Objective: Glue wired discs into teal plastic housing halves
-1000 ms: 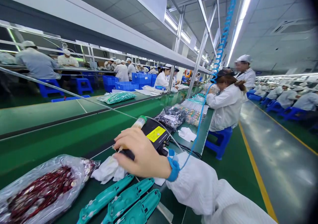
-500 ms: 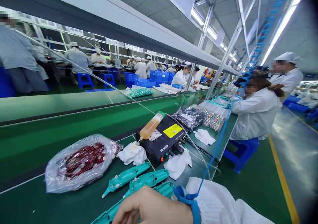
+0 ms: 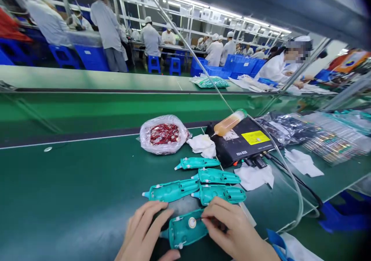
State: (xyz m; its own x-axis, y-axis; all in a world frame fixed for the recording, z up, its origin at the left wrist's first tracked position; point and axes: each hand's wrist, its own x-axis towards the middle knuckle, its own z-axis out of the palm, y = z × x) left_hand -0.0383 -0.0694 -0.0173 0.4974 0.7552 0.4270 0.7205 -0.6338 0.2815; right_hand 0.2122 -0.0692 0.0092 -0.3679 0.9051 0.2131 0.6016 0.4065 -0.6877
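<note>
A teal plastic half-shell (image 3: 188, 232) lies in front of me with its hollow side up. My left hand (image 3: 143, 230) is curved around its tapered left end, fingers along the far edge and thumb at the near edge. A small round disc (image 3: 192, 222) with a pale centre sits in the shell. From the right, my right hand (image 3: 232, 226) reaches over the shell, its thumb and index finger pinched at a thin dark wire (image 3: 198, 219) running from the disc. Beyond the hands, several similar teal shells (image 3: 174, 190) lie open side up.
A clear bag of red wires with discs (image 3: 164, 133) lies at the back. A black RH-928 box (image 3: 243, 149) carries an amber-filled syringe (image 3: 230, 122) with a tube. White tissues (image 3: 255, 176), cables and bagged parts (image 3: 333, 137) lie rightward. A loose disc (image 3: 48, 149) is on the left.
My view has swung left and down to the bench. Both hands are now at a teal shell; earlier only one hand showed, over the shells.
</note>
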